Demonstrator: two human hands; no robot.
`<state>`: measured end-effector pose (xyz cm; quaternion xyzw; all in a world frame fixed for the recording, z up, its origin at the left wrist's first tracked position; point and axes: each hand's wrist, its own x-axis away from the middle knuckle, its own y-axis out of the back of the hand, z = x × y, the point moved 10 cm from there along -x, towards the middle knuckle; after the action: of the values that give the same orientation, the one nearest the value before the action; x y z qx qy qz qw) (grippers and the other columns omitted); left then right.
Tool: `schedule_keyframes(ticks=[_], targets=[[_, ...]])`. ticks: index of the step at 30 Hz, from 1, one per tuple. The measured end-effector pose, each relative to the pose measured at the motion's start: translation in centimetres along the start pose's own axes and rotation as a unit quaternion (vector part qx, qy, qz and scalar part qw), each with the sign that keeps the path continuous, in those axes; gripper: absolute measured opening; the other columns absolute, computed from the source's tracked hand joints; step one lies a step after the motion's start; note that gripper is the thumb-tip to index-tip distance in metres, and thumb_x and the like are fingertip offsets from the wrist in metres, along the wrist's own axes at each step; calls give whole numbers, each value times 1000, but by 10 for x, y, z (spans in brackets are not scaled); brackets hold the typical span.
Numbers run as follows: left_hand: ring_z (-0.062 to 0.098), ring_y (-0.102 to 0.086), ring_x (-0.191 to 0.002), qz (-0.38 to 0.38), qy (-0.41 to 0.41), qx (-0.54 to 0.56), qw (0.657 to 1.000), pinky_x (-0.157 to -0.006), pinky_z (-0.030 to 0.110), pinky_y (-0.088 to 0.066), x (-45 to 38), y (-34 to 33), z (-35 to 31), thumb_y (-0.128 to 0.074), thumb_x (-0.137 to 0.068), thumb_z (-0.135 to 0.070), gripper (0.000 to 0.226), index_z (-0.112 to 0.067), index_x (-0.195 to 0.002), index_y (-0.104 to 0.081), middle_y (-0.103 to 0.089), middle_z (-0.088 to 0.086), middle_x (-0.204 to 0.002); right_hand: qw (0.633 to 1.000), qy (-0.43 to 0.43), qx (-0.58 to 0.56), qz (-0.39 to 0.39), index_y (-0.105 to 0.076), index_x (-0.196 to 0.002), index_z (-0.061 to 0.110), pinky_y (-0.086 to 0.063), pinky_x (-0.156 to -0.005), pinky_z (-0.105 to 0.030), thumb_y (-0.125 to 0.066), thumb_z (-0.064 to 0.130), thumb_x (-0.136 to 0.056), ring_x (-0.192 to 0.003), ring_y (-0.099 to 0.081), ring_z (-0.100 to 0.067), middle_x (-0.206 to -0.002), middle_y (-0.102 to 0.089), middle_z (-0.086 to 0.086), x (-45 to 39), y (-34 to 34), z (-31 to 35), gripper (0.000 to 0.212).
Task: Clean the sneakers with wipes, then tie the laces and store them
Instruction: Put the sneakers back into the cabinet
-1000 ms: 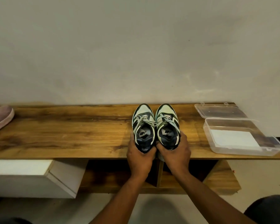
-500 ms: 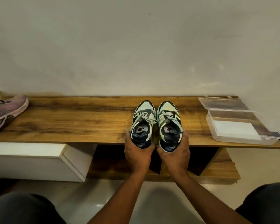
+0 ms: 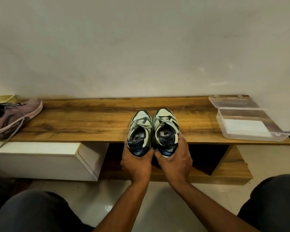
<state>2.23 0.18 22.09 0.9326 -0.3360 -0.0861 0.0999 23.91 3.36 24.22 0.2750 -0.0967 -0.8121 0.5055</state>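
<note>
Two pale green and navy sneakers stand side by side with toes pointing at the wall, their heels hanging over the front edge of the wooden bench [image 3: 90, 121]. My left hand [image 3: 136, 166] grips the heel of the left sneaker [image 3: 140, 131]. My right hand [image 3: 175, 162] grips the heel of the right sneaker [image 3: 166, 129]. Both pairs of laces look tied. A clear plastic box [image 3: 251, 129] with white wipes inside sits open at the bench's right end.
A purple sneaker [image 3: 13, 117] with a loose lace lies at the bench's left end. Below the top, a white drawer [image 3: 40, 158] juts out on the left and a dark open compartment [image 3: 206, 158] sits behind my hands. My knees frame the tiled floor.
Both hands have drawn the pair of sneakers back toward me, from fully on the bench top to the heels past its front edge. The camera has tilted down and left.
</note>
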Motion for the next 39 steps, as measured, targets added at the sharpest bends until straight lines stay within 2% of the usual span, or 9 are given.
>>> schedule_keyframes(ticks=[5,12,14,16,19,23,31,35,39], targets=[[7,-69,-92,-24,-2,-7,1000,-84,33,-60,9,47,-8,-97,-55,-27,73,-28,-122,-67,-71,-15,-100,1000,23,6,17,-44,-148,20,-53,-97,-33,-88,53,-61,-126,-60,-20,-140,-60,-1,27,4,30,103],[14,-72,-101,-113,3,-14,993,-89,40,-61,30,115,-1,-97,-51,-33,89,-23,-133,-64,-74,-5,-112,994,53,-34,90,-45,-148,24,-53,-93,-27,-82,65,-60,-122,-63,-15,-138,-63,3,61,-4,57,104],[20,-71,-104,-141,14,-22,990,-90,43,-60,36,131,2,-97,-49,-35,91,-21,-132,-64,-74,-1,-114,990,59,-44,117,-48,-146,24,-45,-88,-15,-86,63,-60,-118,-64,-13,-134,-64,5,69,-10,65,102],[24,-71,-101,-154,24,-37,987,-87,43,-60,36,146,3,-96,-47,-36,83,-23,-124,-67,-74,-1,-109,988,60,-43,137,-50,-144,27,-39,-83,-10,-80,70,-58,-113,-65,-10,-129,-66,9,74,-12,77,101],[24,-69,-95,-157,27,-52,986,-83,42,-59,43,162,6,-97,-49,-32,69,-26,-111,-68,-71,-2,-101,986,72,-17,151,-50,-142,30,-46,-84,-17,-71,77,-56,-110,-65,-8,-127,-65,11,85,-10,83,100],[27,-66,-98,-151,36,-69,985,-83,44,-59,52,174,3,-96,-49,-37,69,-24,-111,-67,-67,1,-104,989,56,8,136,-49,-141,33,-54,-85,-25,-71,76,-53,-109,-66,-9,-125,-66,13,94,2,84,101],[24,-65,-97,-99,29,-70,992,-83,45,-59,73,171,0,-95,-51,-35,66,-28,-109,-64,-64,-1,-105,994,26,40,96,-49,-139,34,-59,-82,-33,-74,76,-53,-106,-67,-12,-122,-67,13,111,37,72,98],[24,-64,-100,-79,20,-112,990,-84,46,-60,80,168,9,-95,-49,-38,75,-28,-117,-64,-62,-3,-106,994,2,51,97,-52,-133,36,-52,-74,-25,-74,76,-51,-96,-68,-12,-111,-69,15,119,47,58,94],[23,-66,-99,-59,58,-135,987,-82,47,-61,79,155,35,-92,-45,-47,77,-31,-115,-63,-66,-4,-104,988,-34,78,125,-54,-132,37,-51,-71,-25,-74,77,-49,-95,-69,-14,-109,-71,13,119,32,38,95]])
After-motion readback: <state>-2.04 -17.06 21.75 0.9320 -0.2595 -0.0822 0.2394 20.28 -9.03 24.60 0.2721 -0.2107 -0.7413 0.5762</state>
